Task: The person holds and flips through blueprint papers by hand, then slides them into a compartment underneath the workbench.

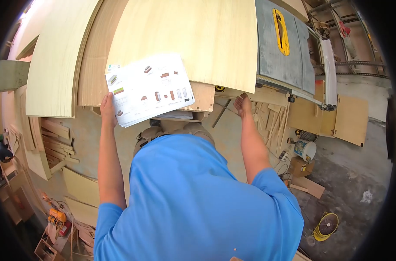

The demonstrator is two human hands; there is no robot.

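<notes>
My left hand (107, 109) grips the left edge of a stack of printed sheets (141, 106), thumb on top. Small coloured furniture drawings and text cover the top sheet. The stack tilts over the front edge of a large pale plywood panel (185, 39). My right hand (242, 105) is beside that panel's front right corner, fingers loosely bent and apart, with nothing visible in it. Whether its fingertips touch the panel edge I cannot tell. A yellow and black tape measure (219, 88) shows partly under the panel edge, left of my right hand.
Right of the panel is a grey table saw (272, 56) with a yellow insert (281, 32). More boards (59, 56) lie at left. Wood strips (269, 119), a white bucket (305, 150) and a yellow fan (326, 226) stand at right. An open drawer (198, 115) is before my waist.
</notes>
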